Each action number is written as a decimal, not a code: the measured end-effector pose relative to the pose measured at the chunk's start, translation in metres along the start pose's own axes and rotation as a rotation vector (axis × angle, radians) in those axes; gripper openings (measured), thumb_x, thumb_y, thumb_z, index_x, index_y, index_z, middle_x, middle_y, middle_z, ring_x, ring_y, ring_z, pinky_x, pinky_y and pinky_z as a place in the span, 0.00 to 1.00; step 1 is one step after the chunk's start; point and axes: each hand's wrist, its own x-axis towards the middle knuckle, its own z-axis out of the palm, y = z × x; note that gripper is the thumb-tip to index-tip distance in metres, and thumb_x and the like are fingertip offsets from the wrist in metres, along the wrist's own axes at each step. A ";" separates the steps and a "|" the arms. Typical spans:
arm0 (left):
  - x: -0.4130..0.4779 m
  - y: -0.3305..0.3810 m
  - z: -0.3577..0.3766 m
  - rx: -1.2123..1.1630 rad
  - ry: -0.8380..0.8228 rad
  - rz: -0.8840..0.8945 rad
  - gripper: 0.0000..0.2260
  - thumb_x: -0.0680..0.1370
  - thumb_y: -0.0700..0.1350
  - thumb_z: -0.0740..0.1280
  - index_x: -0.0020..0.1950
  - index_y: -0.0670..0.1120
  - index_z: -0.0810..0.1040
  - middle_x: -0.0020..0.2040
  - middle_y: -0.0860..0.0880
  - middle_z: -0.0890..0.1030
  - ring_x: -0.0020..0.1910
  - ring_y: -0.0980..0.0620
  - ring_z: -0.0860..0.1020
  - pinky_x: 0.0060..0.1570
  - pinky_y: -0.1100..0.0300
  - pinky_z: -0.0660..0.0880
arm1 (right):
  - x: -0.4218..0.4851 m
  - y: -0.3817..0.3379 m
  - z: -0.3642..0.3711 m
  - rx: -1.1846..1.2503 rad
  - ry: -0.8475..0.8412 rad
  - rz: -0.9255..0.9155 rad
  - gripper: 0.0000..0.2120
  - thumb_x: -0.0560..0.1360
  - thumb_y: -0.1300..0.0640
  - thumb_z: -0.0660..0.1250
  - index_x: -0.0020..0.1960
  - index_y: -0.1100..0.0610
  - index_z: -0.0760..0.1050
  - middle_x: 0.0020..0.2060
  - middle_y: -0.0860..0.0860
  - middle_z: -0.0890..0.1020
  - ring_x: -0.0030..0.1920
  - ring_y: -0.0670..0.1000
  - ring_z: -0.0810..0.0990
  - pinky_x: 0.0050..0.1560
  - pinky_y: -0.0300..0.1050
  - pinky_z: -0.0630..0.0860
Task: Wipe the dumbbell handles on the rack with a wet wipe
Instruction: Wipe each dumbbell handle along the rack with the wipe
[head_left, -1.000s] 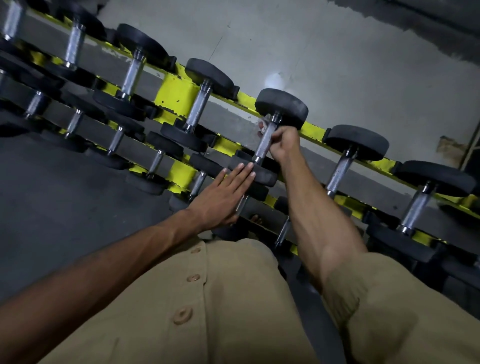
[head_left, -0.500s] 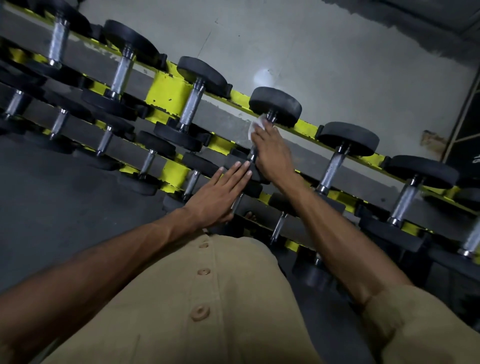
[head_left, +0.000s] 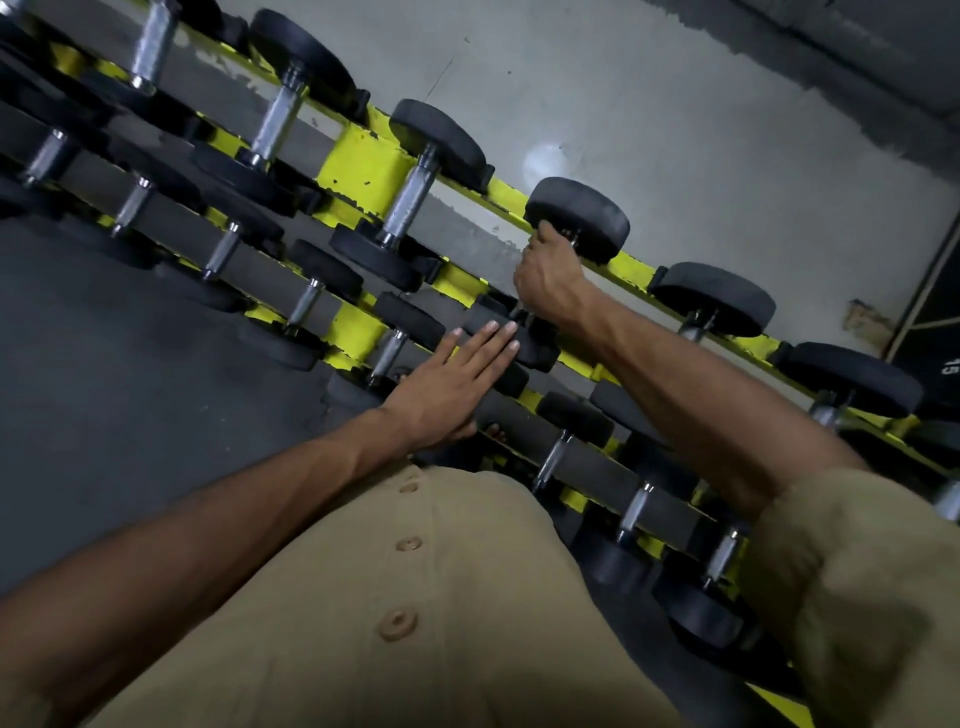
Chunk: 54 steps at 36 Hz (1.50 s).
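On the top tier of the yellow-and-grey rack (head_left: 363, 166): one black-ended dumbbell (head_left: 579, 218) with its handle wrapped by the right hand (head_left: 550, 280), fingers curled round the bar just below the upper weight head. Wet wipe: not visible, if present it is hidden inside the grip. Handle: almost wholly covered by the hand.

Middle tier, just below and to the left: left hand (head_left: 452, 387), fingers straight and held together, palm down, lying flat across a small dumbbell (head_left: 511, 364) and the grey rail; fingertips end just beside the right wrist, whether they touch it cannot be told.

Top tier, other items: neighbouring dumbbell (head_left: 415, 192) to the left with bare knurled steel handle, upright in its cradle; further dumbbell (head_left: 711, 301) to the right, handle partly hidden behind the right forearm.

Lower tiers: rows of smaller dumbbells with short chrome handles, running diagonally across the view.

Foreground: tan buttoned shirt (head_left: 415, 597), sleeve rolled at the right elbow.

Background: pale grey wall (head_left: 675, 104) behind the rack; dark floor (head_left: 130, 364) at left.
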 end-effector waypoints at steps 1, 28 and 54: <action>0.000 0.000 0.000 -0.004 0.006 -0.007 0.53 0.76 0.60 0.71 0.85 0.39 0.39 0.85 0.39 0.37 0.84 0.40 0.41 0.80 0.39 0.55 | 0.002 -0.006 0.003 0.029 -0.018 -0.037 0.14 0.83 0.51 0.58 0.61 0.51 0.80 0.60 0.51 0.83 0.63 0.54 0.77 0.69 0.53 0.62; -0.001 -0.002 -0.016 0.008 -0.072 0.023 0.49 0.78 0.56 0.68 0.85 0.39 0.39 0.84 0.39 0.36 0.84 0.41 0.39 0.82 0.41 0.50 | -0.043 0.027 0.096 0.337 0.581 -0.191 0.27 0.81 0.64 0.55 0.80 0.59 0.59 0.79 0.58 0.62 0.79 0.58 0.59 0.77 0.56 0.62; -0.001 0.006 -0.016 0.007 -0.084 -0.021 0.51 0.78 0.58 0.69 0.84 0.38 0.39 0.84 0.38 0.36 0.84 0.39 0.38 0.82 0.41 0.51 | -0.006 -0.021 0.061 2.052 0.225 0.885 0.11 0.75 0.62 0.61 0.37 0.55 0.77 0.35 0.55 0.81 0.33 0.51 0.78 0.34 0.43 0.73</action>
